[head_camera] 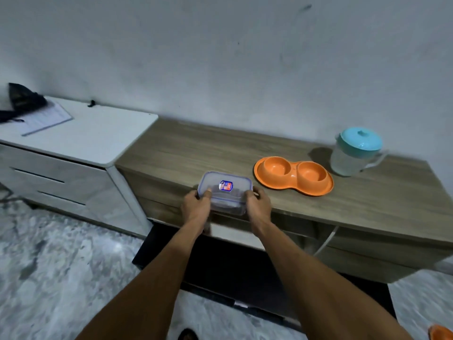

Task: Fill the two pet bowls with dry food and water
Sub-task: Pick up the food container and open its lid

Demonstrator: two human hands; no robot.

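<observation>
Two hands: both grasp the clear food box (225, 192); the left hand (196, 204) clasps its left end with the thumb on the lid, and the right hand (258, 206) wraps its right end.
Food box: it sits at the very front edge of the worktop (191, 148) with its lid on. Something dark shows through the wall, probably the dry food, but it is too blurred to be sure.
Step in hand: opening the box, I would judge; no food has been poured yet.
Doing it well: slide the box back from the edge, keep it flat, free the lid clips one side at a time and lift the lid level, so nothing tips to the floor.
Pet bowls: the orange double bowl (294, 177) lies near the box on its right, apart from it; both cups look empty.
Water jug: a clear jug (350, 160) with a teal lid stands behind the bowl's right end. I cannot tell its water level.
Around: a white cabinet (103, 136) on the left carries papers (46, 120) and a dark bag (23, 99).
In the way: nothing lies between box and bowl; only the two lids hold things up.
</observation>
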